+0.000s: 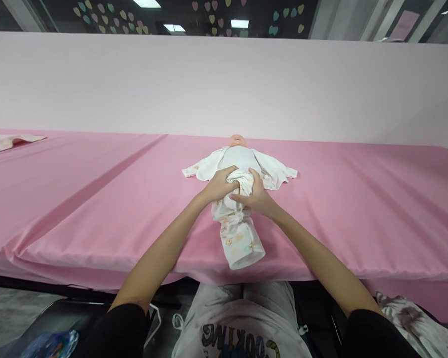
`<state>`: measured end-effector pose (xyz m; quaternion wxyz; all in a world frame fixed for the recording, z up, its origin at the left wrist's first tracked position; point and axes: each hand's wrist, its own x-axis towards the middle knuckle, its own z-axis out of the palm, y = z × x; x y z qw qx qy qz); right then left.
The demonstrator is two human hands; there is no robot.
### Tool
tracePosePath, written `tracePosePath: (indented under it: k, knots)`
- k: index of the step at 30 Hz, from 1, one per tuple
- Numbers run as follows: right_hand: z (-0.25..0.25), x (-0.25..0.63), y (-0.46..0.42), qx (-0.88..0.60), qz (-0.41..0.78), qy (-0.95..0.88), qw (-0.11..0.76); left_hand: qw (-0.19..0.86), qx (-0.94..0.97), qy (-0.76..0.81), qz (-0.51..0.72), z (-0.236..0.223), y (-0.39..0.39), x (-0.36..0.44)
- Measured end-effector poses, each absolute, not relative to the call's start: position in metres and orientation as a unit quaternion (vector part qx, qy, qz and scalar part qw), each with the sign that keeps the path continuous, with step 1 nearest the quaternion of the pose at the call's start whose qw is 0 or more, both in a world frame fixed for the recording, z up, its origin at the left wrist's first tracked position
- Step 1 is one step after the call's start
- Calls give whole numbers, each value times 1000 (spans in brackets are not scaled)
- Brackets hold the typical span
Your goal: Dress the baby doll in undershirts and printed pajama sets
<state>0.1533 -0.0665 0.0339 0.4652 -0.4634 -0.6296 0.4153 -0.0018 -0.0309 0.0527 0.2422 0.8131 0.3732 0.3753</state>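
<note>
A baby doll [238, 140] lies on its back on the pink cover, head at the far side, in a white long-sleeved baby top [211, 163] with both sleeves spread out. Over the doll's lower part is a pair of white baby trousers [242, 241] with a small print. One trouser leg stretches toward me with its wide end near the table's front edge. My left hand [221, 184] grips the bunched upper cloth from the left. My right hand [257, 196] grips it from the right, thumb pointing inward. The doll's legs are mostly hidden by cloth and hands.
The pink-covered table [97, 214] runs across the view, against a low white wall [224, 84]. A pale folded cloth [7, 142] lies at the far left. Below the edge are a stained white cloth [414, 318] at right and a shiny blue bag [50, 344] at left.
</note>
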Motion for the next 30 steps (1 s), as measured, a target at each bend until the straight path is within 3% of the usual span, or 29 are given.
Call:
tracePosePath:
  k: [9,18,23,30]
  knots:
    - [44,163,-65,-463,495,-592,436,432,792,363,234,67,-35,-21]
    - [47,162,-63,-451,527,-553,461,394,759,423,300,59,-39,-9]
    - [51,170,-67,-413,536,-622,394,459,770,358,261,65,-40,-15]
    - [50,174,-63,-403,552,-577,447,458,823,241,236,70,-42,-20]
